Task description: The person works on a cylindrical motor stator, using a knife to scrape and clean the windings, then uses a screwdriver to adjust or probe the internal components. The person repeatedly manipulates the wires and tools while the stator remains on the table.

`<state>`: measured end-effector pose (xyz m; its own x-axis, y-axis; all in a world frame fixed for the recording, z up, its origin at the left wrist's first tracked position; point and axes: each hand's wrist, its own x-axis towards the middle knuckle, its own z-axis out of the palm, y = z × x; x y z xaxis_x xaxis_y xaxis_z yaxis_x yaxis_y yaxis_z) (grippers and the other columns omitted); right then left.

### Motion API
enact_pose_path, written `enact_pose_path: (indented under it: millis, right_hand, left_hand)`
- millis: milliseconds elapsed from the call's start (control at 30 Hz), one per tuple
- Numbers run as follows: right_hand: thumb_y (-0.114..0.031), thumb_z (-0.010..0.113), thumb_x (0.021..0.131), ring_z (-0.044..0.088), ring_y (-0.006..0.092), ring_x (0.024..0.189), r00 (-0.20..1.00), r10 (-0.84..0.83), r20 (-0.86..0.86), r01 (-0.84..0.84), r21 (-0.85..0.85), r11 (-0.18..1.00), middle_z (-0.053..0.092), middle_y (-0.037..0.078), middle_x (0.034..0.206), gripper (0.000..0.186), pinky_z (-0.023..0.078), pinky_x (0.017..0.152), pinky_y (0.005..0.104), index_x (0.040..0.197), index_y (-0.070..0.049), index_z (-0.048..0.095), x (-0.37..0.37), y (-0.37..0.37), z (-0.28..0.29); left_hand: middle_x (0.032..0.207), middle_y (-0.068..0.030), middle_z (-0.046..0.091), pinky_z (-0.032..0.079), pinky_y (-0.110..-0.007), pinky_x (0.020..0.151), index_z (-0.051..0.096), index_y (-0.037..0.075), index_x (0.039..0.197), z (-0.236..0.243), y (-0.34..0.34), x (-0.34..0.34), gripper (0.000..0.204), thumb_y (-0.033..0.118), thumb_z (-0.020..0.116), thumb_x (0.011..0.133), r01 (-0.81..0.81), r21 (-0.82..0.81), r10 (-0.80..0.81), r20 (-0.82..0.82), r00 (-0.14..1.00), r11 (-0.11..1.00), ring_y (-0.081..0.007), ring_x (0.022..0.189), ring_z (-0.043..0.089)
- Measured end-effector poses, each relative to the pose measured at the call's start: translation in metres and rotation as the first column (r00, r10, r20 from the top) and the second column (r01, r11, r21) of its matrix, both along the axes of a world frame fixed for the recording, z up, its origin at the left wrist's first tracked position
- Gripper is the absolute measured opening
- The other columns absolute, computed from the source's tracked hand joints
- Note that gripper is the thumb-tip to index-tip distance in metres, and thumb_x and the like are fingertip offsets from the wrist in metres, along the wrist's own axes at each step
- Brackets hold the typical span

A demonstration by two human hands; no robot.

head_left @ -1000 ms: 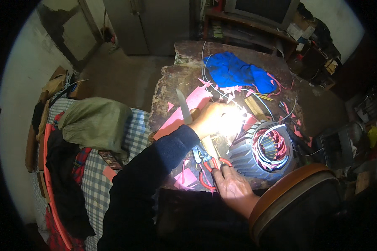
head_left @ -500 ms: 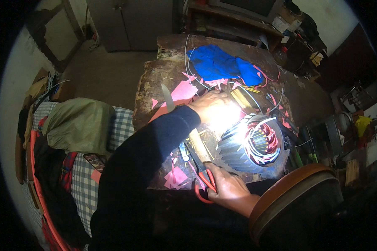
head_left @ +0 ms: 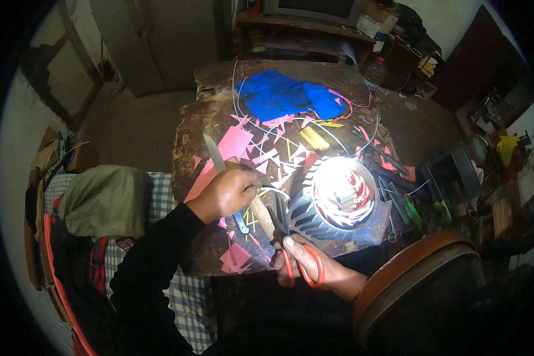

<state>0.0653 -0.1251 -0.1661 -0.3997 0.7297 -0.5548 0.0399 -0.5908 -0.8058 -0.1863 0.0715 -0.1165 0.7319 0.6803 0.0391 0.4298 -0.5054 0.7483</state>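
My right hand grips red-handled scissors near the table's front edge, their dark blades pointing away from me, slightly apart. My left hand is closed, fingertips pinched at the near end of a short curved white strip, apparently tubing; its hold is partly hidden. That strip arcs toward the scissor tips. Just right of the blades sits a finned grey motor housing. Red and white windings fill its round opening, partly washed out by bright light. A wooden stick lies between my hands.
A knife blade lies beyond my left hand, beside a pink sheet. Pink scraps and thin wires litter the worn table. Farther back is a blue cloth. Green-handled tools lie right of the motor.
My left hand has drawn back toward me and left from beside the motor, now with the white strip. The scissors have swung more upright and their handles have spread. The view has shifted.
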Motion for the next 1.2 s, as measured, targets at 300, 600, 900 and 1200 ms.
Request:
enact_pose_path:
  millis: [300,600,900,1200]
  right_hand:
    - [-0.067,0.055,0.115,0.069,0.0215,0.062,0.985,-0.158,-0.07,0.158,-0.009,0.987,0.066,0.01,0.083,0.067,0.058,0.055,0.0338,0.135,-0.002,0.056,-0.023,0.032,0.003]
    - [-0.06,0.057,0.117,0.063,0.0175,0.049,0.983,-0.141,0.114,0.131,0.087,0.988,0.062,0.006,0.072,0.056,0.05,0.044,0.0322,0.111,-0.004,0.054,-0.032,0.038,0.023]
    - [-0.069,0.059,0.112,0.072,0.0203,0.063,0.989,-0.03,0.142,0.018,0.083,0.996,0.066,0.012,0.083,0.07,0.057,0.052,0.036,0.119,0.0,0.055,-0.032,0.051,0.038]
    - [-0.067,0.057,0.114,0.069,0.0191,0.057,0.981,-0.007,0.193,-0.017,0.122,0.992,0.064,0.008,0.079,0.063,0.056,0.051,0.034,0.113,-0.004,0.052,-0.034,0.057,0.038]
  left_hand:
    - [0.089,-0.0094,0.077,0.058,-0.028,0.06,0.069,-0.006,0.135,0.008,-0.03,-0.01,0.028,0.003,0.053,0.114,-0.073,-0.638,0.105,0.012,0.994,0.767,-0.0147,0.072,0.077]
    - [0.102,-0.0154,0.081,0.058,-0.028,0.053,0.07,-0.006,0.133,-0.007,-0.005,0.002,0.026,0.013,0.058,0.119,-0.021,-0.744,0.028,-0.003,1.0,0.668,-0.0197,0.074,0.081]
    - [0.088,-0.0091,0.077,0.057,-0.029,0.055,0.074,-0.003,0.115,-0.008,-0.011,0.006,0.021,0.016,0.066,0.117,-0.086,-0.717,0.088,-0.034,0.996,0.692,-0.0163,0.066,0.075]
    - [0.082,-0.0094,0.075,0.054,-0.028,0.054,0.074,-0.003,0.109,-0.007,-0.011,0.007,0.019,0.012,0.064,0.116,-0.121,-0.733,0.131,-0.045,0.99,0.669,-0.0146,0.061,0.071]
